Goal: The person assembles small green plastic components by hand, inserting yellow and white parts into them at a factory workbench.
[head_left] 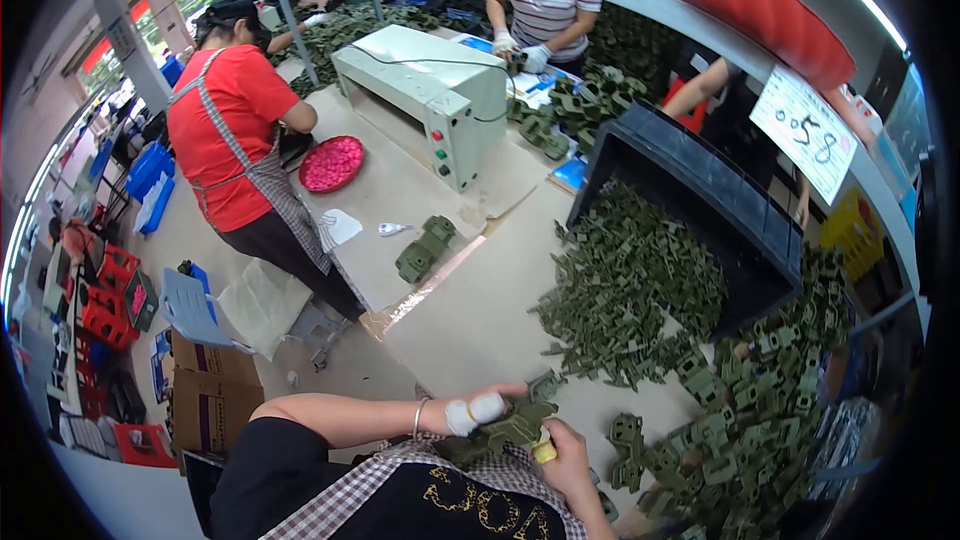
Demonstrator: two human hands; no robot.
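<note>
Close to my body, I hold a dark green moulded plastic part [515, 427] that looks like a toy vehicle body. My left hand [480, 410], with white wrapping on a finger or thumb, is closed around its left side. My right hand [568, 455], with a yellow cover on a digit, grips its right end. A smaller green piece [546, 384] shows just beyond my left fingertips; whether it touches the part, I cannot tell. Beside my right hand lies another green body part [627, 450] on the table.
A black crate [690, 170] lies tipped, with small green pieces [630, 285] spilling from it. Larger green parts [740, 430] heap at right. Farther off are a pale machine [430, 90], a red bowl of pink pieces [332, 164] and a green vehicle body [426, 249]. Co-workers stand around.
</note>
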